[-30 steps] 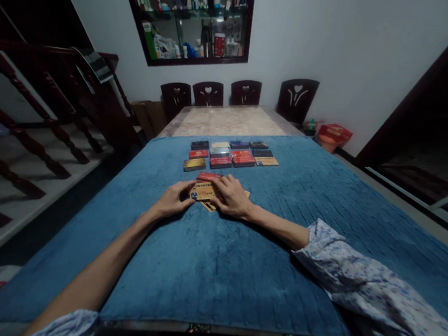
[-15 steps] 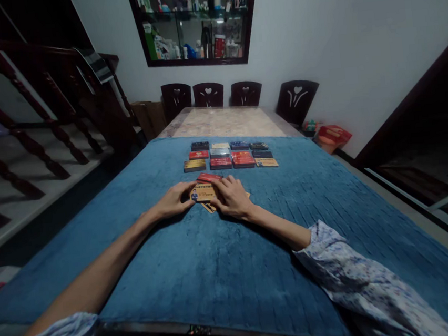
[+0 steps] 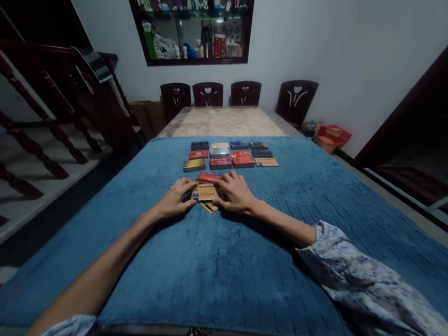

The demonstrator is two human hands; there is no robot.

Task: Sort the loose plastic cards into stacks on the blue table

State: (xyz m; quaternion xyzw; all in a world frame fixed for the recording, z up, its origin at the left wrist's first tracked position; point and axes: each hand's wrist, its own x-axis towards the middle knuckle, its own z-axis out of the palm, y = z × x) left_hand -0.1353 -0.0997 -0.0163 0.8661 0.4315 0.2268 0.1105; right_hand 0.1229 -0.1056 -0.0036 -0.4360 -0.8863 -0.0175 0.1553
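Between both hands is a gold VIP card (image 3: pixel 206 192) with a small figure printed at its left. My left hand (image 3: pixel 177 198) grips its left edge between thumb and fingers. On the right side, my right hand (image 3: pixel 235 192) holds the same card by its right edge, with the fingers over its top corner. A red card (image 3: pixel 208 177) lies just behind it. Under the gold card another yellowish card (image 3: pixel 209 207) pokes out at an angle, partly hidden.
Several card stacks stand in rows beyond the hands, among them a gold one (image 3: pixel 194 165) and a red one (image 3: pixel 243 160). They rest on a blue cloth (image 3: pixel 201 265). Dark chairs (image 3: pixel 208 94) line the table's far end.
My right hand has shifted slightly to the right and its fingers have moved on the gold card's edge. The yellowish card's right part no longer shows beside it. The card stacks have not moved.
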